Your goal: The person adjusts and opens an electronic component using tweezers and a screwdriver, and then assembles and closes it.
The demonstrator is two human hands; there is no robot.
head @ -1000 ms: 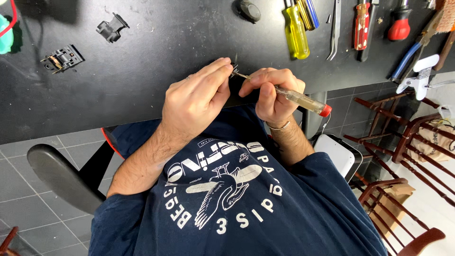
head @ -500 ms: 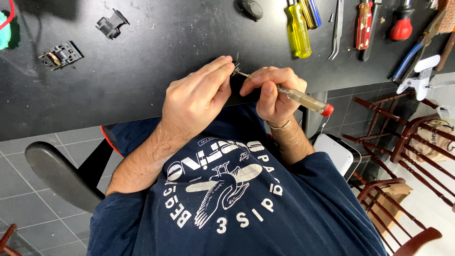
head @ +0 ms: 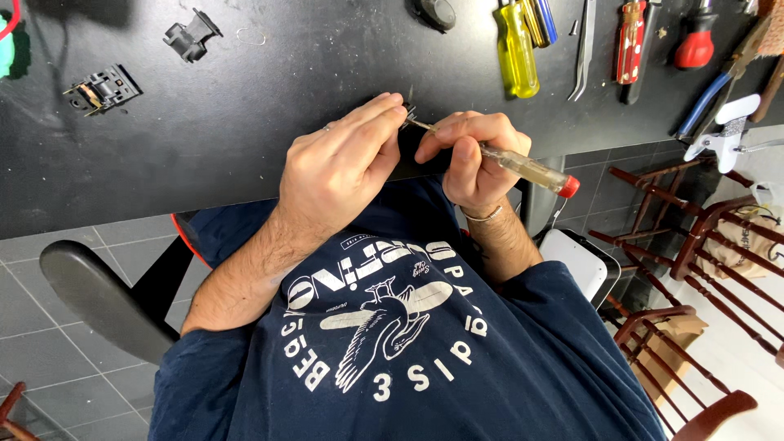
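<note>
My left hand (head: 339, 167) pinches a small dark part at the near edge of the black table (head: 245, 122); the fingers hide most of the part. My right hand (head: 469, 155) grips a thin screwdriver (head: 523, 166) with a clear handle and a red end cap. The metal tip of the screwdriver points left and meets the fingertips of my left hand. Both hands hover just over the table edge, above my dark blue printed shirt.
Two black plastic parts (head: 102, 88) (head: 190, 37) lie at the table's far left. A yellow screwdriver (head: 518, 49), tweezers (head: 584, 49), a red-handled tool (head: 630, 37) and blue-handled pliers (head: 714, 94) lie at the far right. Wooden chairs (head: 694, 237) stand on the right, a black armrest (head: 98, 298) on the left.
</note>
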